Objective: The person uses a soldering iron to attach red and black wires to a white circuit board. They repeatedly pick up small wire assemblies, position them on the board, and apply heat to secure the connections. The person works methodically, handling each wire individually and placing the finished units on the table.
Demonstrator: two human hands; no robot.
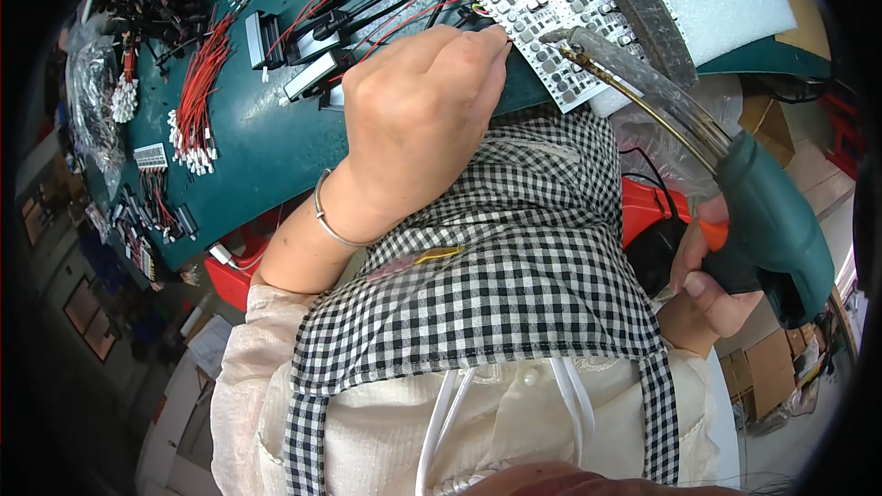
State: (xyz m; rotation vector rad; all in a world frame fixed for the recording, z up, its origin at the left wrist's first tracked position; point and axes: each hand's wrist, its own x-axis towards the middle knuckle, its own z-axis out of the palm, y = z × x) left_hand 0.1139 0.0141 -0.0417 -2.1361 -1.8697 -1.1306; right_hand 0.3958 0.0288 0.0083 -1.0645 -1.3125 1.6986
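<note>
My left hand [418,115] is closed, its fingertips pinched together at the near left edge of a white circuit board panel [537,14] dotted with small round parts. What the pinch holds is hidden behind the knuckles. My right hand [712,289] grips a green soldering gun [776,220] with an orange trigger. The gun's long metal tip [611,81] points up and left, its end over the panel's near right part, a short way right of my left fingers. Red and black wires [386,14] run toward the left hand from dark rectangular housings [310,73].
A dark curved bar [643,14] lies across the panel, beside white foam [712,0]. The green table [248,142] carries a bundle of red wires with white connectors [204,83], a dark cable heap [156,0] and clear plastic bags [92,83]. Red stools [241,276] stand below.
</note>
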